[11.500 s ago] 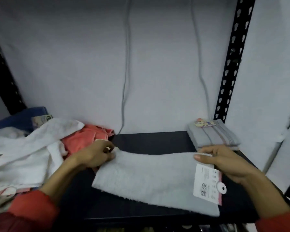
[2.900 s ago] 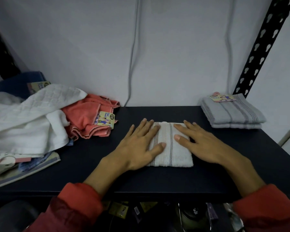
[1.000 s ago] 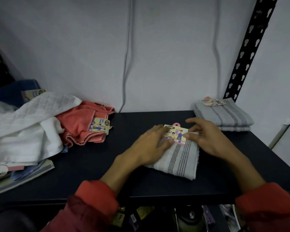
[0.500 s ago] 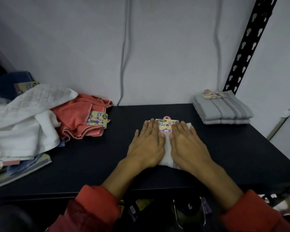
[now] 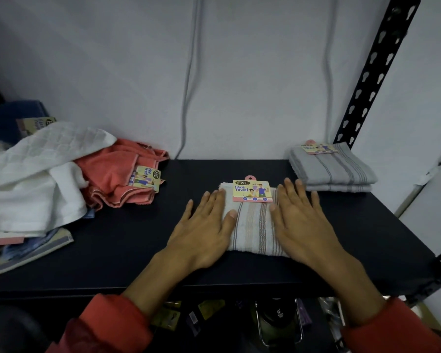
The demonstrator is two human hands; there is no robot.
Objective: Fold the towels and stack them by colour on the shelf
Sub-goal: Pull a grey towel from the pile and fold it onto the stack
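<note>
step: flatten fold | left hand (image 5: 204,230) and right hand (image 5: 301,222): fingers straight, pressing folded white striped towel (image 5: 255,225) between them on dark shelf (image 5: 127,240) | long axis runs away from fingers | folded grey towel stack (image 5: 334,169) beyond right fingers, right hand nearer

Two hands (image 5: 204,233), three paper tags (image 5: 252,191), two grey cables (image 5: 189,80).

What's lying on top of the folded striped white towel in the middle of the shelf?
On the folded striped white towel lie a pink-and-yellow "Face Towel" card tag at its far edge and both flat hands, left hand and right hand. Its side edges are covered.
</note>
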